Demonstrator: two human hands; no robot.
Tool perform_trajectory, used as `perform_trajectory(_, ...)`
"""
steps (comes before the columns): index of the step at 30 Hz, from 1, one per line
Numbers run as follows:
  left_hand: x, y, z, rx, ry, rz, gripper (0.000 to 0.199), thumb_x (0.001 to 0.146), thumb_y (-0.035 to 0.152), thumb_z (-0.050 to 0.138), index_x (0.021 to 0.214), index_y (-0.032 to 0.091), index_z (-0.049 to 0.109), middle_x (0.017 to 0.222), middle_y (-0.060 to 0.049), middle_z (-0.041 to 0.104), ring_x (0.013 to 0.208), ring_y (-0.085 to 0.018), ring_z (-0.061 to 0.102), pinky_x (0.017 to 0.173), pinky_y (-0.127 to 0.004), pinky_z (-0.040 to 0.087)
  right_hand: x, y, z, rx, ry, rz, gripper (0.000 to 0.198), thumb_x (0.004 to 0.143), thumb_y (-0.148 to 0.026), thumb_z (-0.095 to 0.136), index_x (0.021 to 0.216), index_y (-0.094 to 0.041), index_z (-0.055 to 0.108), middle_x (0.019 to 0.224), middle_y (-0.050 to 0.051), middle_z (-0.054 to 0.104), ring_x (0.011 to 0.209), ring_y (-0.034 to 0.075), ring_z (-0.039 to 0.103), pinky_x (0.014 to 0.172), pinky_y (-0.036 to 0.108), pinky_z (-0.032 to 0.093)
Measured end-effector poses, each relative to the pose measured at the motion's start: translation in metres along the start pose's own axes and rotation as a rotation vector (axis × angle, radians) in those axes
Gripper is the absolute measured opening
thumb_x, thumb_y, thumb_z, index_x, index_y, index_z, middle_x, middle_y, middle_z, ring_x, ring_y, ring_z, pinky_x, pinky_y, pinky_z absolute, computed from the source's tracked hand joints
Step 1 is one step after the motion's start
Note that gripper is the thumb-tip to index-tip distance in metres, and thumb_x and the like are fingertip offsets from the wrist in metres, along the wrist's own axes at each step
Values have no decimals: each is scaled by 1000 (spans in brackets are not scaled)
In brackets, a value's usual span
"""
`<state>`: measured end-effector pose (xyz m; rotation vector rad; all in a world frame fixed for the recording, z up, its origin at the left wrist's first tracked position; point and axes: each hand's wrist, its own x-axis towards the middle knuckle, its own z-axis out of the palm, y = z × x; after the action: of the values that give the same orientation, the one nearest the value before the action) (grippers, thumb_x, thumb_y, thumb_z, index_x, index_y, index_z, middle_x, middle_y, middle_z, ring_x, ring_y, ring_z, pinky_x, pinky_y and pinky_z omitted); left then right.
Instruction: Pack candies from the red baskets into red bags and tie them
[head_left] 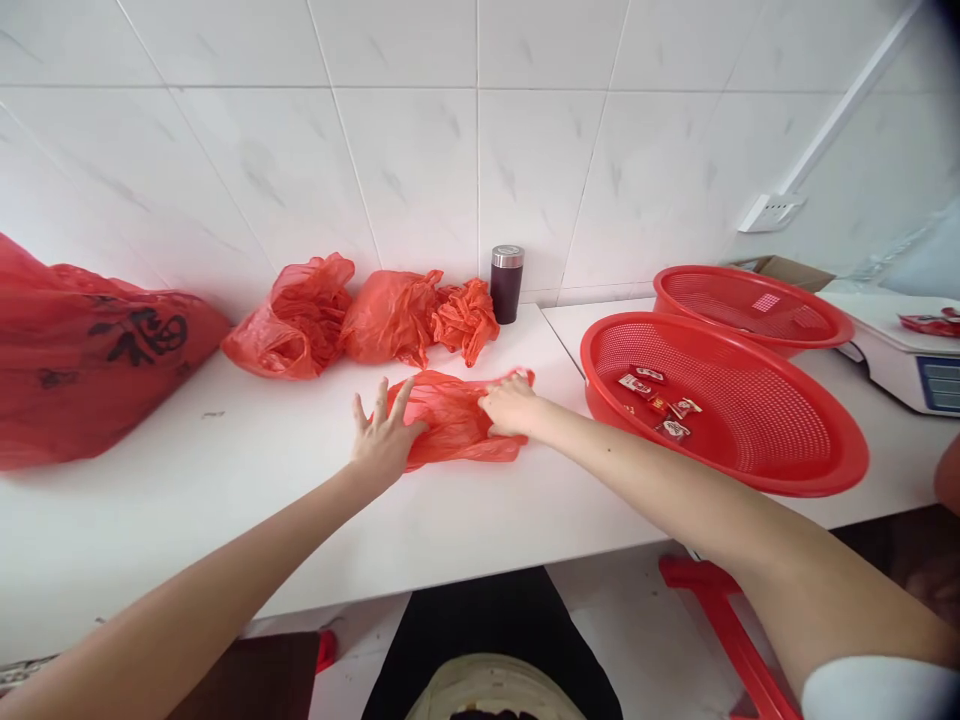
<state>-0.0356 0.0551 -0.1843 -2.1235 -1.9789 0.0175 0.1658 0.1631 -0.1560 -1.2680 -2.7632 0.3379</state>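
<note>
The thin red bag (454,430) lies flattened and crumpled on the white table (300,540), under both hands. It looks nearly weightless, limp and slick, the sort of film that should slide easily and tear if yanked; a gathered edge at either end would give the surest hold. The left hand (384,435) has its fingers spread, thumb on the bag's left end. The right hand (510,405) has curled fingers at the other end — whether they pinch the film, I can't tell.

Behind lie three bunched red bags (390,315), beside a dark tumbler (507,290). To the right, the front basket (810,480) holds a few wrapped pieces (660,404) — with a rear basket (795,308) behind it. Far left sits a bulging printed bag (90,370).
</note>
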Motion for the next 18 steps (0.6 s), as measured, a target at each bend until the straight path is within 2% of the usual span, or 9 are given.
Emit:
perform_trajectory(3,-10,-29,-2,23,-37,-9,59,66,-9,54,104,32,73,159,-4,22,145,-44,1,107,-75,9,14,18,-10,31,-104,93,28,43,-8,81,56,-19,59,61,4,61,75,27,61,77,43,44)
perform_trajectory(5,-17,-43,-10,-40,-91,-10,64,65,-9,50,108,33,72,158,-3,24,144,-44,11,107,-69,23,16,21,-24,75,-176,89,26,45,-12,83,59,-19,63,56,1,58,63,22,58,67,38,45)
perform_trajectory(7,-21,-48,-21,-225,-214,4,65,66,-3,47,115,35,68,156,-4,29,132,-39,42,98,-54,44,8,20,-41,134,-217,39,23,52,-19,83,70,-22,69,65,-1,62,61,18,57,63,32,45)
perform_trajectory(8,-22,-48,-25,-342,-280,3,65,68,0,45,119,35,65,154,-4,32,117,-32,57,89,-44,52,-1,19,-51,179,-202,-5,22,58,-24,81,78,-24,71,73,-1,65,64,16,58,64,30,45)
perform_trajectory(9,-22,-46,-29,-452,-331,-5,65,70,4,44,124,35,61,151,-5,36,98,-25,66,79,-37,56,-13,20,-63,232,-159,-50,23,66,-28,78,88,-26,72,83,0,67,69,16,60,66,29,45)
perform_trajectory(10,-22,-43,-31,-541,-357,-15,65,71,8,43,128,35,57,149,-5,39,84,-20,68,72,-32,56,-28,24,-76,289,-90,-86,24,73,-32,73,96,-28,72,93,0,67,76,16,61,69,29,45)
perform_trajectory(12,-20,-39,-35,-637,-338,-22,65,71,13,43,131,34,54,145,-4,43,73,-16,67,67,-28,55,-64,42,-102,376,88,-76,31,79,-37,68,109,-27,70,102,3,67,85,17,62,75,32,45)
perform_trajectory(15,-19,-40,-39,-676,-309,25,66,70,18,48,132,38,52,140,0,49,80,-17,65,69,-26,54,-122,91,-133,367,294,176,39,77,-35,68,112,-18,70,101,7,69,91,16,63,80,35,42)
perform_trajectory(18,-20,-45,-47,-704,-373,40,67,72,25,50,135,46,46,135,5,55,84,-18,63,68,-25,54,-167,144,-140,401,527,576,31,66,-27,72,88,-5,74,88,10,71,75,12,66,74,31,42)
